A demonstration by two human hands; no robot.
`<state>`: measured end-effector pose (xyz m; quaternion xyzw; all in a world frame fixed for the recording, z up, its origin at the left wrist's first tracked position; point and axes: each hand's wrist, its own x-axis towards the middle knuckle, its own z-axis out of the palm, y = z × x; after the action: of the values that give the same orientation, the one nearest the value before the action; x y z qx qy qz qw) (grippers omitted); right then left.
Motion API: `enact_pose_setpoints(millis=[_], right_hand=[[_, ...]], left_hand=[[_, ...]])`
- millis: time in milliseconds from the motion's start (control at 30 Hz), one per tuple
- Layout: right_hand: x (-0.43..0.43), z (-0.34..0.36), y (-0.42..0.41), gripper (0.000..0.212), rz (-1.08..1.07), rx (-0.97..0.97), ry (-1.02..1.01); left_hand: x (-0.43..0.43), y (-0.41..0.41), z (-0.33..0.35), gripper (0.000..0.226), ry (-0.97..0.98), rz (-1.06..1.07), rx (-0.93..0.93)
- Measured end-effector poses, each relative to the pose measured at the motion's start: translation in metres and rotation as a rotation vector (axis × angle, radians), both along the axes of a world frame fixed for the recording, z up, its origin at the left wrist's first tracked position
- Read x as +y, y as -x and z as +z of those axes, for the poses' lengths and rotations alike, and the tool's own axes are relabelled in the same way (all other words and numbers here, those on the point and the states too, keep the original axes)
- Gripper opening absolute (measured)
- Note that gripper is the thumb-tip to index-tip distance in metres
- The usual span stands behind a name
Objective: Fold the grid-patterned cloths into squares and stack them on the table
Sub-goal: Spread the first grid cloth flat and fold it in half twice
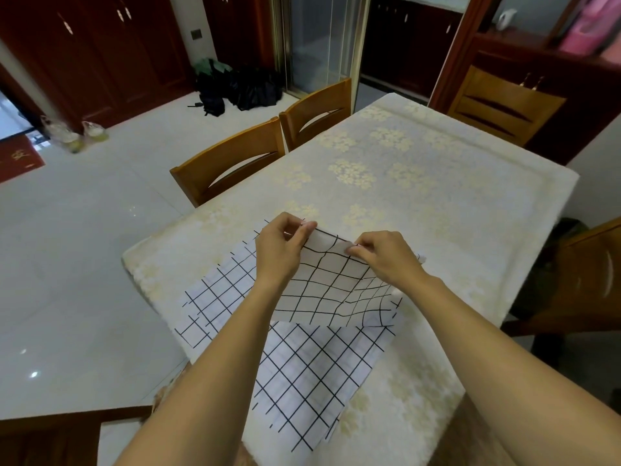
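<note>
Principal risk: the grid cloth (pixel 329 290) is held only along its far edge, by two pinches set close together. The outer corners are unsupported and may droop, so the fold could land skewed and give an off-square shape. Second risk: the flat layer (pixel 302 375) beneath lies at an angle to the table (pixel 420 169), near the front left corner, with one corner reaching the table's edge. A pull on the raised part could drag it toward the drop. Third: a wrinkle shows in the raised part below the right hand (pixel 386 255); if not smoothed, it would be pressed into the crease. Whether the raised part and the flat layer are one cloth folded over or two separate cloths cannot be settled from this view. Hand pose: the left hand (pixel 280 250) comes in from the lower left, back of the hand up, thumb and forefinger pinching the far edge, the other fingers curled. The right hand is near it but apart, pinching the same edge with its fingers curled under. Both forearms reach out over the flat layer. The raised part is lifted clear of the table at its far edge and sags toward the person. No finished stack is visible on the table.
</note>
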<state>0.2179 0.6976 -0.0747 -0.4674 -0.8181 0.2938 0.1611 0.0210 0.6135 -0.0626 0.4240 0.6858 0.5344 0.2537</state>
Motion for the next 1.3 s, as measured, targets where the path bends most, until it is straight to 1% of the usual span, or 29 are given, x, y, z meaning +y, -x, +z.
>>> enact_pose_setpoints(millis=[100, 200, 267, 300, 333, 367, 400, 433, 467, 533, 567, 633, 767, 867, 933, 967, 1033, 1067, 1100, 1167, 1200, 1233, 1300], right_hand=[[0.000, -0.002, -0.003, 0.024, -0.016, 0.041, -0.009], [-0.001, 0.000, -0.001, 0.021, -0.001, 0.073, -0.002], [-0.001, 0.003, 0.001, 0.020, 0.017, 0.076, -0.007], [-0.002, 0.005, 0.001, 0.019, 0.024, 0.075, -0.014], [-0.002, 0.006, 0.002, 0.019, 0.031, 0.076, -0.025], [-0.002, 0.008, 0.002, 0.019, 0.032, 0.076, -0.037], [-0.002, 0.009, 0.003, 0.019, 0.033, 0.075, -0.050], [-0.002, 0.010, 0.003, 0.020, 0.035, 0.072, -0.057], [-0.002, 0.012, 0.004, 0.020, 0.039, 0.075, -0.059], [-0.003, 0.014, 0.005, 0.019, 0.046, 0.090, -0.043], [-0.004, 0.015, 0.006, 0.018, 0.050, 0.096, -0.028], [-0.003, 0.016, 0.002, 0.019, 0.061, 0.082, -0.002], [-0.003, 0.013, -0.008, 0.023, 0.054, 0.042, 0.051], [-0.005, 0.019, -0.008, 0.021, 0.035, 0.083, 0.036], [-0.005, 0.023, -0.007, 0.021, 0.048, 0.095, 0.072], [-0.005, 0.024, -0.008, 0.025, 0.067, 0.080, 0.099], [-0.007, 0.025, -0.012, 0.045, 0.105, 0.030, 0.127], [-0.007, 0.025, -0.015, 0.051, 0.107, 0.015, 0.125], [-0.008, 0.026, -0.017, 0.053, 0.098, 0.017, 0.121], [-0.009, 0.027, -0.019, 0.050, 0.085, 0.062, 0.116], [-0.009, 0.028, -0.019, 0.047, 0.084, 0.091, 0.107], [-0.010, 0.029, -0.017, 0.044, 0.083, 0.116, 0.100], [-0.011, 0.033, -0.013, 0.032, 0.078, 0.165, 0.105]], left_hand=[[0.001, 0.008, -0.005, 0.025, 0.039, 0.061, -0.079], [-0.003, 0.011, -0.008, 0.030, 0.111, 0.114, -0.088], [-0.006, 0.011, -0.005, 0.030, 0.117, 0.116, -0.089], [-0.007, 0.011, -0.002, 0.032, 0.106, 0.080, -0.096], [-0.008, 0.012, 0.000, 0.041, 0.094, 0.021, -0.084], [-0.008, 0.015, 0.002, 0.051, 0.081, -0.050, -0.038], [-0.008, 0.017, 0.002, 0.057, 0.075, -0.121, 0.046], [-0.007, 0.019, 0.002, 0.056, 0.063, -0.180, 0.138], [-0.006, 0.020, 0.001, 0.047, 0.049, -0.216, 0.213], [-0.005, 0.019, 0.002, 0.020, 0.047, -0.216, 0.254], [-0.005, 0.020, 0.004, 0.012, 0.053, -0.199, 0.244], [-0.005, 0.022, 0.005, 0.010, 0.082, -0.180, 0.202], [-0.004, 0.032, 0.006, 0.014, 0.089, -0.190, 0.098], [-0.002, 0.031, 0.011, 0.026, 0.069, -0.218, 0.141], [0.001, 0.027, 0.017, 0.029, 0.031, -0.166, 0.145], [0.003, 0.026, 0.019, 0.030, 0.011, -0.115, 0.129], [0.008, 0.025, 0.021, 0.039, -0.007, -0.040, 0.097], [0.010, 0.025, 0.022, 0.047, -0.005, -0.019, 0.109], [0.012, 0.026, 0.021, 0.058, -0.002, 0.004, 0.159], [0.013, 0.024, 0.018, 0.078, -0.007, 0.059, 0.316], [0.013, 0.022, 0.017, 0.084, -0.009, 0.067, 0.372], [0.012, 0.017, 0.014, 0.088, -0.005, 0.046, 0.396], [0.006, 0.003, 0.010, 0.093, 0.013, -0.057, 0.381]])
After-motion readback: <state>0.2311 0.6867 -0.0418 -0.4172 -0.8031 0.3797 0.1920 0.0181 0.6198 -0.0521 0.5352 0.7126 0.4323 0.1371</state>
